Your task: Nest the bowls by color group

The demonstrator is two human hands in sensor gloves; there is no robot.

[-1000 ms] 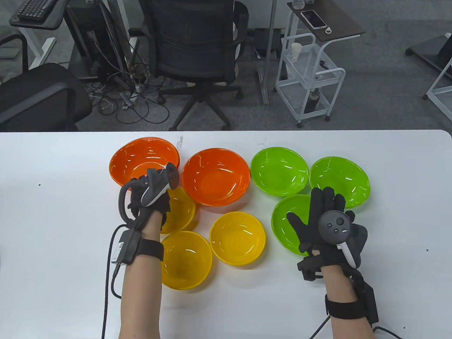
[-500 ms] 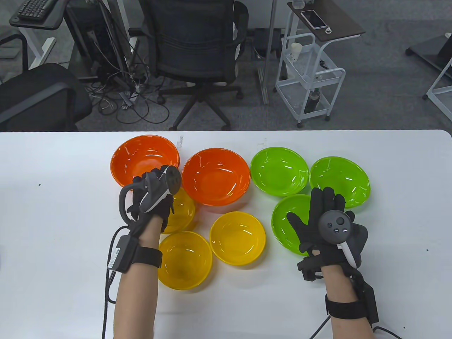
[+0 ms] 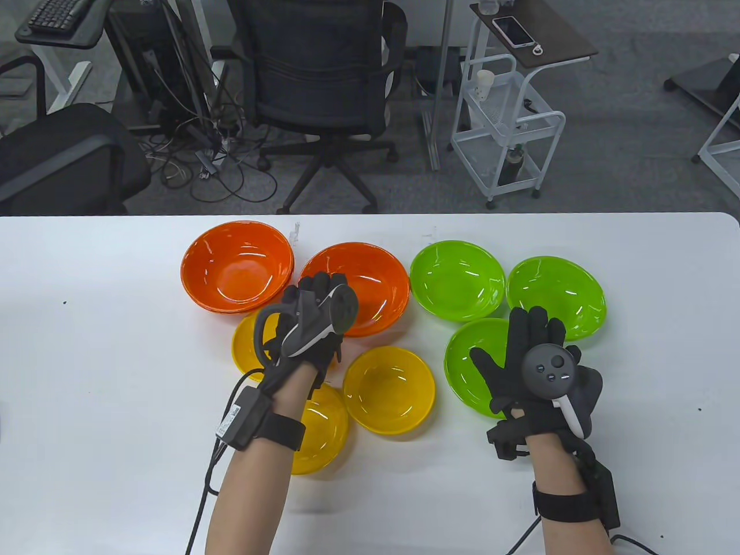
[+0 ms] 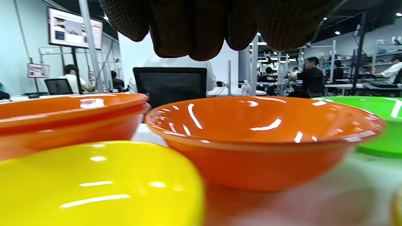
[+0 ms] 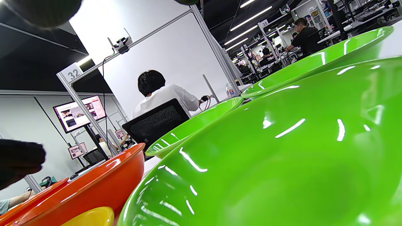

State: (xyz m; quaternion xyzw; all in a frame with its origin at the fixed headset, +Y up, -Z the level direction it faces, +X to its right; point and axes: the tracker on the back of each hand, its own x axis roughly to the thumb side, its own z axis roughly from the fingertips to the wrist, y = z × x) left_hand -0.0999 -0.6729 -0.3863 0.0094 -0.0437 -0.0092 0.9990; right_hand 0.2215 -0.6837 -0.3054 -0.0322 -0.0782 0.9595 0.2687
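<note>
Two orange bowls sit nested at the back left (image 3: pixel 231 266); in the left wrist view (image 4: pixel 62 116) both rims show. A single orange bowl (image 3: pixel 376 277) stands to their right, also in the left wrist view (image 4: pixel 257 144). My left hand (image 3: pixel 315 303) hovers open over its near rim, fingertips (image 4: pixel 201 37) touching nothing. Three yellow bowls lie in front: one (image 3: pixel 243 347), one (image 3: pixel 388 388), one (image 3: pixel 326 430) partly under my left wrist. Three green bowls sit on the right: (image 3: pixel 457 280), (image 3: pixel 556 295), (image 3: pixel 468 364). My right hand (image 3: pixel 529 347) lies flat and spread over the nearest green one.
The white table (image 3: pixel 87 376) has bare surface to the left, right and front of the bowls. A small clear item (image 3: pixel 295 230) stands at the far edge behind the orange bowls. Beyond that edge are an office chair (image 3: pixel 324 75) and a white cart (image 3: pixel 503 127).
My left hand moved right, from the nested orange bowls to the near rim of the single orange bowl, uncovering the back yellow bowl. My right hand has not moved.
</note>
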